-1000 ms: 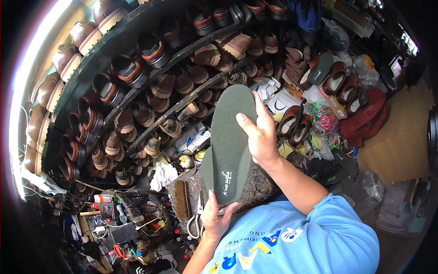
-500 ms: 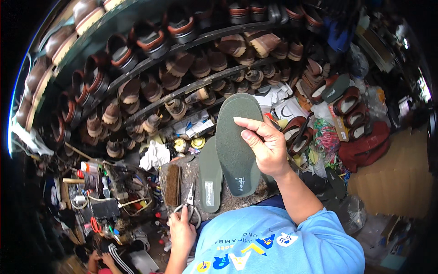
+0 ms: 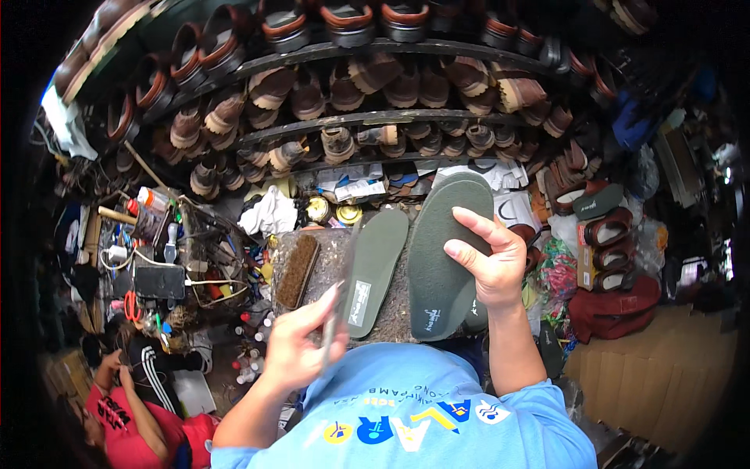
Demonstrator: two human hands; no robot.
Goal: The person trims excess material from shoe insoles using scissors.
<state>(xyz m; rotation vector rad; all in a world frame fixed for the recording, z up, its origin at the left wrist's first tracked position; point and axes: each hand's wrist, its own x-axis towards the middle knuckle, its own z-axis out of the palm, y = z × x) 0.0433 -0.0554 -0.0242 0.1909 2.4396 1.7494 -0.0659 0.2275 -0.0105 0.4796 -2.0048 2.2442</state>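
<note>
The person wears a light blue T-shirt point(image 3: 359, 383) with short sleeves point(image 3: 556, 416), the left hand point(image 3: 301, 348) and right hand point(image 3: 498, 267) both bare. Across the chest runs a print point(image 3: 376, 430) of large blue, yellow and white block letters, a round yellow badge point(image 3: 338, 431) at one end, a white-and-blue emblem point(image 3: 491, 410) at the other. Smaller dark lettering point(image 3: 392, 395) sits beside it.

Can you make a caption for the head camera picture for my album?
Scissors in the left hand, green insoles in the right hand, with rows of shoes beyond.
</note>
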